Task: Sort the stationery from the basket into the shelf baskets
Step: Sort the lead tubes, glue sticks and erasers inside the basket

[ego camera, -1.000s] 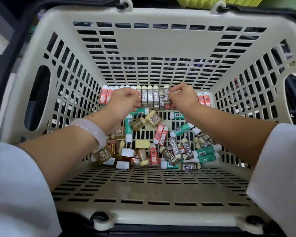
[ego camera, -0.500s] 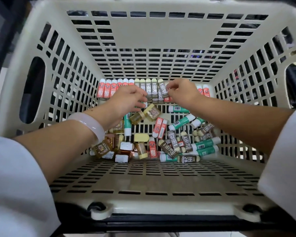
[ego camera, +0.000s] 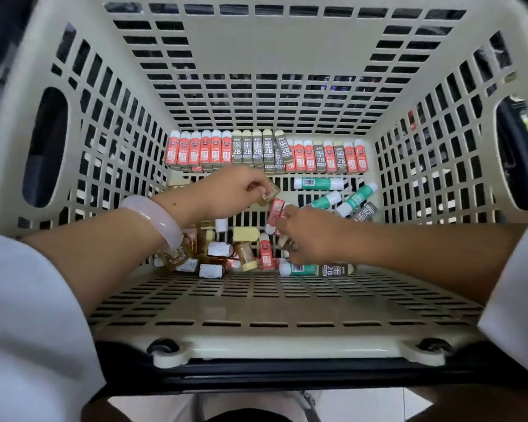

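Both hands have dropped back from the far row into the loose heap nearer the person. A second ago they worked side by side at the upright row (ego camera: 265, 152) of red and olive 2B tubes against the basket's far wall; that row now stands untouched, well beyond the fingertips, with one olive tube leaning across its neighbours.

On the left, the left hand (ego camera: 229, 193), with a pale bangle (ego camera: 153, 222) on its wrist, has its fingers pinched narrow around a small amber-brown bottle (ego camera: 269, 194), held at the fingertips just above the pile. Below that wrist lies the jumble of brown bottles and white-capped pieces (ego camera: 214, 254), touching one another.

To the right, the right hand (ego camera: 313, 236) curls down into the pile; a red tube (ego camera: 275, 213) shows at its fingertips, and the fingers look closed, though what exactly they grip is hidden beneath the palm. Beyond its knuckles, to the right, the green-and-white glue sticks (ego camera: 351, 199) lie scattered.

Judging from this, the tidying of the row is over and picking has resumed; most stock remains in the basket, so the sorting is far from done.

The surface is the slotted beige floor of the basket (ego camera: 256, 303), bare on the near side of both hands. No shelf baskets are in view; only pale floor shows beneath the rim.
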